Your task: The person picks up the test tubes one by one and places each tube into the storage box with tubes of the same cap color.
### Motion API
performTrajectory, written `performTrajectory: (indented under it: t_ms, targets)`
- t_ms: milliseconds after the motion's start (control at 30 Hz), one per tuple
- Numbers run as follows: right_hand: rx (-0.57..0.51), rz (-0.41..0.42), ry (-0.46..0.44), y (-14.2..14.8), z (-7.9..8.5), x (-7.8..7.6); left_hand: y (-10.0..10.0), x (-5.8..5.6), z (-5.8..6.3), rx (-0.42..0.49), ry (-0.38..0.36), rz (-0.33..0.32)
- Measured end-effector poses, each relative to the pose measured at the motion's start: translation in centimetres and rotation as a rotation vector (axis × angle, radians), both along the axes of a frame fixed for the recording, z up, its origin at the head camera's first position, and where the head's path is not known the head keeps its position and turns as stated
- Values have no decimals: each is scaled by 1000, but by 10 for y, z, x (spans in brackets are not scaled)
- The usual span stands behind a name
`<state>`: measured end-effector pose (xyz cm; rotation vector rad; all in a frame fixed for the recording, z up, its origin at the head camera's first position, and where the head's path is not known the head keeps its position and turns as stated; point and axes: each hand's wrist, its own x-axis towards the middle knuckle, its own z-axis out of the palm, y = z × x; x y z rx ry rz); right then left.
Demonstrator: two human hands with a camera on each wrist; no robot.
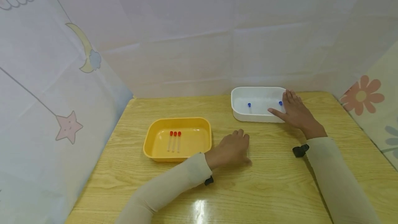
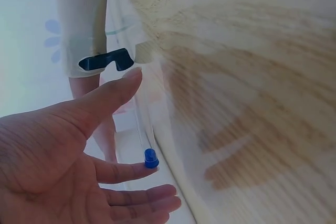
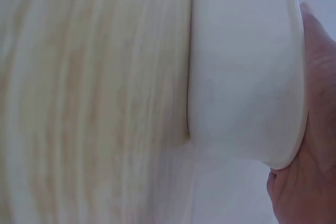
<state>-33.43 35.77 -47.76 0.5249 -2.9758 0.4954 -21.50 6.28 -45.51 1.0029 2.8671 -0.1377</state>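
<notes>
My left hand (image 1: 231,148) is over the table right of the yellow tray (image 1: 148,144). It pinches a clear, blue-capped test tube, thumb toward one end and index fingertip at the blue cap (image 2: 151,158); the other fingers extend loosely. My right hand (image 1: 296,113) rests on the right end of the white tray (image 1: 258,118), fingers straight, thumb reaching across the near rim. Inside the white tray, two blue caps (image 1: 249,105) show; the tube bodies are faint. In the right wrist view, the palm (image 3: 320,129) lies against the tray's rim.
Three red-capped clear tubes (image 1: 175,141) lie side by side in the yellow tray. Both trays stand on a wood-grain table (image 1: 267,189). A pale printed sheet (image 1: 186,37) hangs behind and at the sides. A black wrist camera (image 1: 300,150) sits at the right sleeve.
</notes>
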Motion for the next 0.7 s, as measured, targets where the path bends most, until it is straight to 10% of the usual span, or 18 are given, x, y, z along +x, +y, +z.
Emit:
performTrajectory:
  t_ms: [700]
  targets:
    - [12,-6,3,3,-2,1,1,-4,25,4,99,-85]
